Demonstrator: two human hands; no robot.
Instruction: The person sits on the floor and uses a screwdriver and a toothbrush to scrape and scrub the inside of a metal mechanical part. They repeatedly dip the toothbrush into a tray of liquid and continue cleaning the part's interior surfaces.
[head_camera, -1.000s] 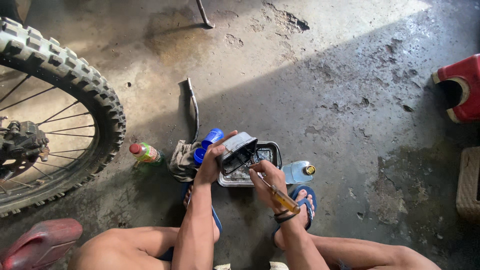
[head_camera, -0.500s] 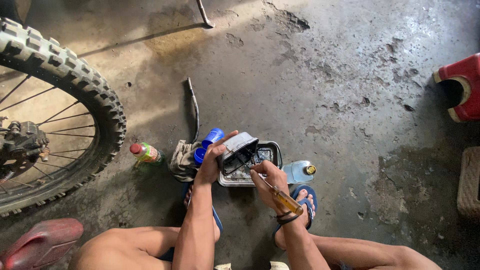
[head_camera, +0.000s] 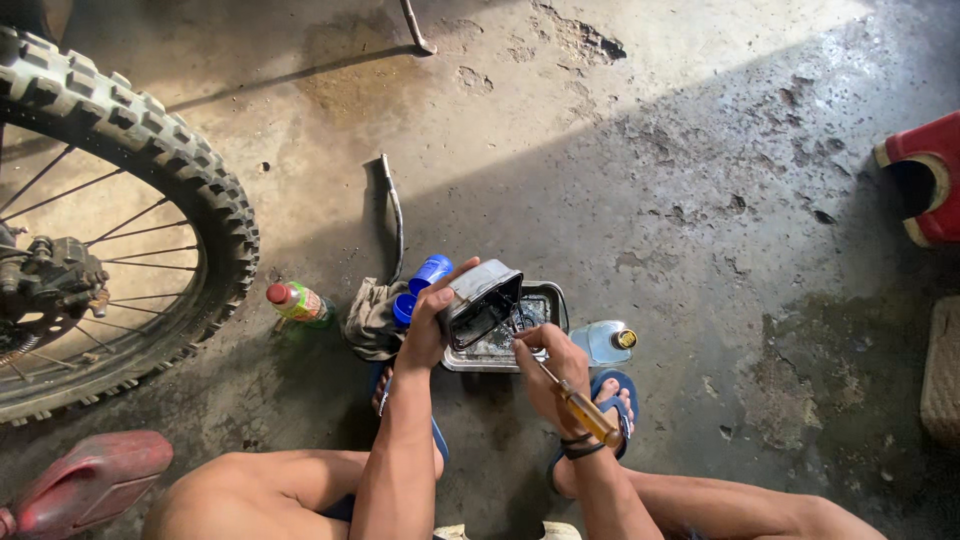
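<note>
My left hand (head_camera: 432, 318) grips a dark metal engine cover (head_camera: 482, 302), tilted with its hollow side toward me, over a shallow metal tray (head_camera: 548, 300) on the concrete floor. My right hand (head_camera: 548, 366) holds a tool with a yellow-brown handle (head_camera: 588, 416), its thin tip reaching to the cover's inside. The tray holds dirty liquid. A blue bottle (head_camera: 428, 272) lies just left of my left hand, beside a grimy rag (head_camera: 370, 318).
A knobby motorcycle wheel (head_camera: 150, 200) with spokes and brake caliper stands at left. A small green bottle with red cap (head_camera: 298, 302), a clear bottle with yellow cap (head_camera: 606, 342), a bent metal rod (head_camera: 396, 215), a red stool (head_camera: 928, 178) at right, a red plastic part (head_camera: 85, 482) lower left.
</note>
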